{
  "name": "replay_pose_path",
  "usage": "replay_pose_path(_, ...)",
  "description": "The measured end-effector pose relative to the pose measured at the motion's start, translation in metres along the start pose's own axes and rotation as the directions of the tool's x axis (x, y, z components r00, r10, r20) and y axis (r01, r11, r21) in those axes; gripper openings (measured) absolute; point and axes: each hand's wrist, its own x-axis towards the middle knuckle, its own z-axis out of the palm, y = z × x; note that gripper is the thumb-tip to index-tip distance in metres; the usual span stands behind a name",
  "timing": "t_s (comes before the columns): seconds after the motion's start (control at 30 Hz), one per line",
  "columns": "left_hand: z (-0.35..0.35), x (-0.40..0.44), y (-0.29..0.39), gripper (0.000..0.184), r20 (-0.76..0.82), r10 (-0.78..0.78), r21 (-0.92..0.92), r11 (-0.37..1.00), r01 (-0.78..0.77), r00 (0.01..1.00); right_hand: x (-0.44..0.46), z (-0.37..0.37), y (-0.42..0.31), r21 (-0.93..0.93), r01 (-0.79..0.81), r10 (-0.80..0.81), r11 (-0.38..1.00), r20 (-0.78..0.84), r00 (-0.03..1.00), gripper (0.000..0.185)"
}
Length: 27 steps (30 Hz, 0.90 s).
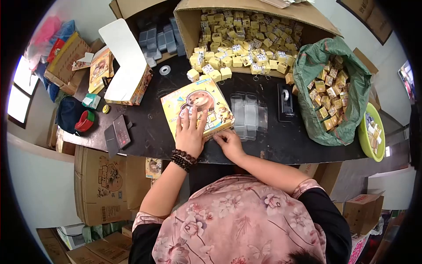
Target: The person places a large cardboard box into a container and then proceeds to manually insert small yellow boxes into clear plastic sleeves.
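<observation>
Our left hand [190,134] lies flat on the yellow box [205,101], right hand [231,146] at its 5 o'clock edge, grip unclear; box on tabletop [147,136], print top toward 11 o'clock, long axis unclear.

The single head-worn camera looks from just beside the black table [281,143] — forward, steeply down across it.

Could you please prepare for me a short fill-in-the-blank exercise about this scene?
1. The ____ hand rests on top of the printed box.
2. The bracelets on that wrist are made of dark ____.
3. The green sack stands, in this view, to the ____ of the box.

Missing words: left; beads; right.
</observation>
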Motion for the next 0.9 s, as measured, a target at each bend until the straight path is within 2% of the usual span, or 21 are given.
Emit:
replay_pose_path(0.17,-0.003,-0.001,-0.003,0.088,0.013,0.021,0.016,1.0,-0.021,1.0,-0.003,0.007,-0.005,-0.042,-0.051,0.049,0.998,-0.055,0.997,0.012)
replay_pose_path(0.23,-0.006,-0.001,-0.002,0.079,-0.075,0.006,-0.148,0.989,-0.018,0.997,-0.004,0.007,-0.007,-0.041,-0.095,0.092,0.995,-0.058,0.994,0.01)
replay_pose_path(0.37,0.01,0.0,0.0,0.075,-0.112,-0.019,-0.098,0.995,0.008,0.993,-0.001,0.01,-0.005,-0.075,-0.097,0.091,0.992,-0.074,0.993,0.011)
replay_pose_path(0.43,0.012,-0.001,-0.001,0.074,-0.108,-0.016,-0.111,0.994,0.004,0.994,0.003,0.007,-0.012,-0.095,-0.252,0.251,0.963,-0.018,0.968,0.014)
replay_pose_path(0.5,0.011,-0.002,0.0,0.073,-0.084,-0.007,-0.075,0.997,0.001,0.996,0.008,0.0,-0.022,-0.23,-0.223,0.236,0.947,0.034,0.971,0.018)
replay_pose_path(0.53,0.015,-0.003,0.0,0.071,-0.113,0.0,-0.029,1.0,-0.003,0.994,0.01,-0.003,-0.019,-0.366,-0.153,0.199,0.918,0.092,0.976,0.022)
replay_pose_path(0.57,0.016,-0.003,0.0,0.071,-0.116,-0.005,-0.027,1.0,0.002,0.993,0.012,-0.007,-0.02,-0.366,-0.146,0.193,0.919,0.095,0.977,0.022)
replay_pose_path(0.63,0.015,-0.003,0.0,0.07,-0.099,-0.005,-0.046,0.999,0.001,0.995,0.02,-0.02,-0.039,-0.51,-0.153,0.27,0.847,0.164,0.949,0.025)
replay_pose_path(0.67,0.015,-0.003,0.001,0.07,-0.101,-0.007,-0.046,0.999,0.003,0.995,0.019,-0.017,-0.022,-0.5,-0.044,0.135,0.865,0.147,0.98,0.027)
replay_pose_path(0.77,0.01,-0.006,-0.003,0.067,-0.101,-0.016,-0.044,0.999,0.011,0.995,0.015,-0.016,-0.014,-0.518,0.035,0.031,0.855,0.118,0.992,0.023)
replay_pose_path(0.8,0.006,-0.006,-0.01,0.069,-0.098,-0.012,-0.204,0.979,-0.008,0.995,0.013,-0.022,-0.016,-0.516,0.044,0.022,0.856,0.122,0.992,0.023)
replay_pose_path(0.83,0.0,-0.006,-0.018,0.071,-0.1,-0.007,-0.357,0.934,-0.03,0.995,0.01,-0.031,-0.023,-0.474,-0.02,0.077,0.88,0.103,0.992,0.022)
replay_pose_path(0.87,-0.007,-0.006,-0.029,0.074,-0.128,-0.177,-0.661,0.748,0.049,0.976,0.007,-0.039,-0.03,-0.429,-0.083,0.134,0.899,0.088,0.987,0.021)
replay_pose_path(0.9,-0.006,-0.008,-0.042,0.075,-0.134,-0.384,-0.696,0.693,0.189,0.914,0.004,-0.046,-0.037,-0.333,-0.066,0.045,0.941,-0.071,0.996,0.023)
